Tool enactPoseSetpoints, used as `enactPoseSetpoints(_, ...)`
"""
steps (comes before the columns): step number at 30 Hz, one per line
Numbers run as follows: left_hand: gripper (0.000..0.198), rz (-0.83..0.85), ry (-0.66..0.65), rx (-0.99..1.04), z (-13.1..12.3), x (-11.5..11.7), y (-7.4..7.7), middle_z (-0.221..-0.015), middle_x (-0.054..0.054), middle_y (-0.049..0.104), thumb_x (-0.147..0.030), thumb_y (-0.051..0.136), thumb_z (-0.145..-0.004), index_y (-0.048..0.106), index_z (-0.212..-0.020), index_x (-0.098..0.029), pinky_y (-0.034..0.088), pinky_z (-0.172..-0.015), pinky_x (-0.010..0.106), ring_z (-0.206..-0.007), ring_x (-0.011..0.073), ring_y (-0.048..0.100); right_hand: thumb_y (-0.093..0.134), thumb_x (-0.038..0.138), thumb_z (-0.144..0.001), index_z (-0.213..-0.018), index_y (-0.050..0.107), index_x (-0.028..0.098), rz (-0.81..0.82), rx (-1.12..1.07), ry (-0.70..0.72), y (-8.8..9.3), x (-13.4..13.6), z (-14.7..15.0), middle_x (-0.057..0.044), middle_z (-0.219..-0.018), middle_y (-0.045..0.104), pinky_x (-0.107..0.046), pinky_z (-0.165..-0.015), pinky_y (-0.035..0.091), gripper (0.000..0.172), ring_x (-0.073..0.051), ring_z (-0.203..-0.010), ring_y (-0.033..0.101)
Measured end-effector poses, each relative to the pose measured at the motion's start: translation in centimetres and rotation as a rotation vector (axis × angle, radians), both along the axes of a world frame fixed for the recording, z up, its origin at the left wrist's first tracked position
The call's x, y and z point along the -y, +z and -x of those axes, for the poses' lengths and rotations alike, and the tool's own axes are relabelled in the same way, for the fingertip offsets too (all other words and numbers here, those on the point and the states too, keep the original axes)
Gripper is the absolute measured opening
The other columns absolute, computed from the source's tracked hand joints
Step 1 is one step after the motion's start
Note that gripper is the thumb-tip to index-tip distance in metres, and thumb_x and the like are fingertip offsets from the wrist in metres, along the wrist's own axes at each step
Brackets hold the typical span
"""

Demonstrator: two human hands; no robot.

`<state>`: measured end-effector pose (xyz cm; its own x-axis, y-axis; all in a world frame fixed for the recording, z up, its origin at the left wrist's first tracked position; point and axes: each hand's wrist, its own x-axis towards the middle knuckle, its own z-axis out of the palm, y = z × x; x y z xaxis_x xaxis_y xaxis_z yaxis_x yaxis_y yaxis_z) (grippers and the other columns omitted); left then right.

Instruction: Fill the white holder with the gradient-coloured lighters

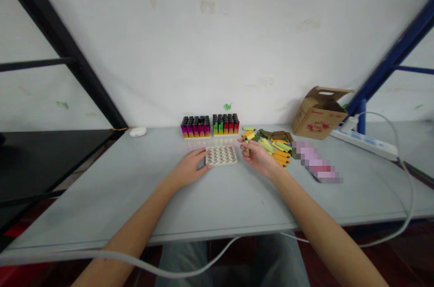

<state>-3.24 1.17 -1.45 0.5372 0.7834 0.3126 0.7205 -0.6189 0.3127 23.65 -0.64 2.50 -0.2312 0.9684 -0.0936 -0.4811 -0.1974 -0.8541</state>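
Note:
A white tray [221,156] with rows of small holes lies flat on the table. My left hand [191,167] grips its left side, fingers at the far corner and thumb at the near one. Just right of the tray, my right hand [259,156] pinches a yellow-green lighter [247,148] held roughly upright, partly covered by the fingers. Beyond that hand lies a loose pile of lighters in yellow-green, orange [280,157], brown and dark green. Behind the tray stand two similar holders packed with upright lighters, one purple-orange [195,129], the other green to red [226,125].
An open cardboard box [313,117] stands at the back right beside a white power strip [368,143]. A pixelated pinkish flat object [317,162] lies right of the pile. A white case [138,132] sits back left. White cables [412,178] hang near the table's right and front edges.

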Motion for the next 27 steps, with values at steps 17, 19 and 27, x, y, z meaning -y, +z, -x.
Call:
enactPoseSetpoints(17,0.058,0.012,0.010,-0.039,0.00,0.04,0.19,-0.141,0.014,0.051,-0.054,0.047,-0.089,0.054,-0.133,-0.017,0.035,-0.112,0.044,-0.130,0.0270,0.047,0.043,0.055,-0.082,-0.073,0.052,0.018,0.098,0.025,0.179,0.47,0.32,-0.14,0.008,-0.053,0.028,-0.017,-0.036,0.011,0.039,-0.006,-0.040,0.016)
enactPoseSetpoints(19,0.058,0.008,0.006,-0.033,0.05,-0.01,0.09,-0.141,0.014,0.051,-0.055,0.047,-0.089,0.054,-0.133,-0.017,0.035,-0.112,0.044,-0.130,0.0270,0.048,0.040,0.055,-0.082,-0.065,0.044,0.019,0.124,0.003,0.179,0.57,0.31,-0.30,0.008,-0.052,0.025,-0.018,-0.036,0.012,0.040,-0.006,-0.040,0.014)
enactPoseSetpoints(27,0.058,0.023,0.005,-0.036,0.04,-0.11,0.01,-0.142,0.015,0.050,-0.053,0.046,-0.090,0.054,-0.133,-0.015,0.033,-0.113,0.043,-0.130,0.0273,0.047,0.035,0.045,-0.077,-0.060,0.034,0.021,0.121,-0.012,0.188,0.84,0.50,-0.30,0.008,-0.050,0.023,-0.019,-0.037,0.011,0.029,-0.007,-0.041,0.011)
